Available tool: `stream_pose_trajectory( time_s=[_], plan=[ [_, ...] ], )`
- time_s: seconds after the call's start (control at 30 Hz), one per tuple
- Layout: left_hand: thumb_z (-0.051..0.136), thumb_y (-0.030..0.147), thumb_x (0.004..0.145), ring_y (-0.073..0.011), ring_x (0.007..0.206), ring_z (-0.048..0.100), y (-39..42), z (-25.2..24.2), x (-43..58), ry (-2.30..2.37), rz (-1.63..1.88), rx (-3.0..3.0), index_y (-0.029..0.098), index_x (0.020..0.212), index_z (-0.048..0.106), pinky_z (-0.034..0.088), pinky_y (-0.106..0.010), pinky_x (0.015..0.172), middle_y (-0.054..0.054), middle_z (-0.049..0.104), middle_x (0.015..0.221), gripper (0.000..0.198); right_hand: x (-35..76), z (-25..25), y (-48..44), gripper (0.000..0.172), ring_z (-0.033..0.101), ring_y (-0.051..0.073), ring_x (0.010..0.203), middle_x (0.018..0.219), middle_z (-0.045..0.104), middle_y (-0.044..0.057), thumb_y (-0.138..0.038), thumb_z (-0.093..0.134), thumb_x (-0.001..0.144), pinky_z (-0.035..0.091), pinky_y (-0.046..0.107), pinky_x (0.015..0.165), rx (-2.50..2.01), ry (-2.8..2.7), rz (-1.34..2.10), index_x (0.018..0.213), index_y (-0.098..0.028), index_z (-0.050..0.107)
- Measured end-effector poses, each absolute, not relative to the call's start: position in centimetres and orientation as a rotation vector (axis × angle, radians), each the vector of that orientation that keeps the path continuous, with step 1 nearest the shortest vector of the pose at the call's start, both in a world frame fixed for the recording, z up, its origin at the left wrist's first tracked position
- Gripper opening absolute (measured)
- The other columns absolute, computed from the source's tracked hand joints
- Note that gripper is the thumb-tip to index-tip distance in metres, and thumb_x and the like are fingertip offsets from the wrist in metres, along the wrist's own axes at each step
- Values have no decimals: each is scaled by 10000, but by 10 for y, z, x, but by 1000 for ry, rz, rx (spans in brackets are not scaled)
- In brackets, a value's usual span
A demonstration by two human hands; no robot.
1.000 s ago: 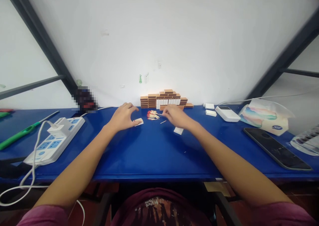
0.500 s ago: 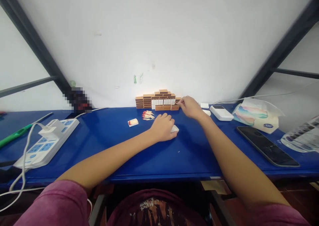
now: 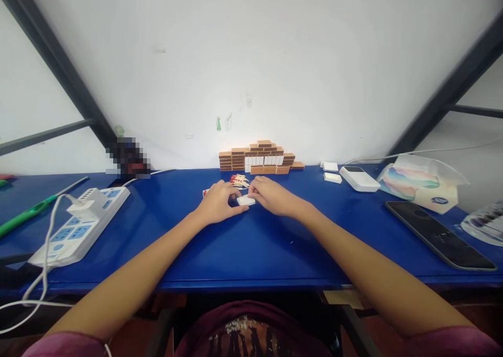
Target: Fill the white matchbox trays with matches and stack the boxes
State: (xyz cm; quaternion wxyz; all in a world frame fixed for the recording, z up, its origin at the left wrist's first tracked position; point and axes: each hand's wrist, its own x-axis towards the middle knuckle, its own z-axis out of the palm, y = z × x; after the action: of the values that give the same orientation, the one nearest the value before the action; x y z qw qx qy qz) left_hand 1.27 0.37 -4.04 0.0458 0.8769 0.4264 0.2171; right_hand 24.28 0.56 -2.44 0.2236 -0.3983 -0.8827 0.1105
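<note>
My left hand [image 3: 220,203] has thumb and fingers closed on a small white matchbox tray [image 3: 246,201] on the blue table. My right hand [image 3: 273,194] is pinched at the tray's far right edge; anything between its fingertips is too small to make out. Just beyond my hands lies a pile of red-tipped matches [image 3: 239,181]. Partly hidden behind my left hand, a box with red match heads [image 3: 205,192] shows only its edge. Against the wall, brown matchboxes [image 3: 238,159] are stacked in steps, with white upright pieces [image 3: 274,160] set among them.
To the right sit small white trays [image 3: 332,177], a white device [image 3: 359,179], a tissue pack [image 3: 422,184], a black phone [image 3: 438,234] and a clear bottle [image 3: 485,225]. On the left are a power strip [image 3: 84,223] with white cables and a green-handled tool [image 3: 33,210].
My right hand has left the stacked matchboxes and come down left to the white tray. My left hand has shifted left with the tray, now covering most of the box of matches.
</note>
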Motion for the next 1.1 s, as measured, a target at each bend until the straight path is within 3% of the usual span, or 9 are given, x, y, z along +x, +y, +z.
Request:
stream_pose_trajectory(
  time_s=[0.33,0.53,0.73,0.87,1.1],
  plan=[
    [795,656,810,-256,953,588,8,-32,-3,1238,633,2670,250,961,759,401,-404,859,-38,723,959,434,236,-30,0,145,581,232,965,987,657,95,-149,559,1016,449,345,847,-1081,-2524,314,891,-182,626],
    [787,663,809,-269,1016,580,9,-33,-6,1172,627,2696,257,1172,751,424,-426,910,-60,707,1057,546,239,-27,-1,149,594,222,930,957,649,88,-172,551,1015,456,333,827,-1067,-2524,338,890,-181,632],
    [748,587,865,-299,1105,554,4,-39,3,1212,618,2708,281,1156,771,425,-453,949,-82,678,1136,423,262,-29,23,94,589,193,840,1007,619,83,-172,582,991,461,325,802,-1164,-2396,234,981,-168,676],
    [744,523,881,-283,1062,554,4,-38,3,1148,619,2715,268,1073,773,423,-447,961,-70,690,1056,321,271,-39,34,113,594,211,922,1032,588,73,-206,694,940,480,344,873,-1152,-2443,317,1052,-201,710],
    [753,519,869,-259,1013,570,5,-36,3,1106,623,2686,246,1017,747,431,-419,946,-54,716,1001,311,265,-46,40,89,549,250,997,1011,601,91,-251,685,947,463,392,930,-1163,-2455,318,889,-186,703]
  ],
)
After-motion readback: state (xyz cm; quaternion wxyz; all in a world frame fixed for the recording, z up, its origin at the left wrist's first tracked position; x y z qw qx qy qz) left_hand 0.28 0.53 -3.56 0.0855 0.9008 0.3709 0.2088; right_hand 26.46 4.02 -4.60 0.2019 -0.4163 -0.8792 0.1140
